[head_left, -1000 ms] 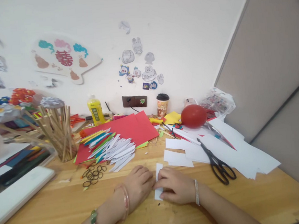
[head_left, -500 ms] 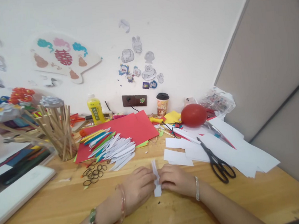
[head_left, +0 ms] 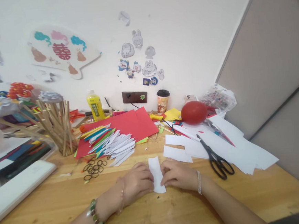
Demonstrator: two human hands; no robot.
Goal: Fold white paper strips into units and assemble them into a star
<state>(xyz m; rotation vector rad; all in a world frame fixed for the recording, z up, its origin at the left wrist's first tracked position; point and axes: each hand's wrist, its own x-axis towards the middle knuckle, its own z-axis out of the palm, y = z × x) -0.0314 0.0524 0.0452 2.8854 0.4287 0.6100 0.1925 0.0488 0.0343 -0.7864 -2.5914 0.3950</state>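
A small white paper strip (head_left: 157, 175) stands out between my two hands, low over the wooden table, its long sides running away from me. My left hand (head_left: 138, 180) pinches its left edge with bent fingers. On the right edge, my right hand (head_left: 175, 174) holds it between thumb and fingers. Folded white paper pieces (head_left: 120, 147) lie in a fanned pile beyond my left hand, with yellow, blue and green ones beside them. Cut white rectangles (head_left: 177, 153) lie just beyond my right hand.
Black scissors (head_left: 217, 162) lie right of my right hand, on white sheets (head_left: 240, 153). Black rubber bands (head_left: 94, 168) are at the left. Farther back stand a yellow bottle (head_left: 95, 106), a lidded cup (head_left: 163, 102) and a red balloon (head_left: 194, 112). Sticks (head_left: 60, 132) fill a holder.
The paper strip between my hands was narrow and creased; now it shows a wider, flatter face. My hands have moved slightly apart. The whole view has shifted a little.
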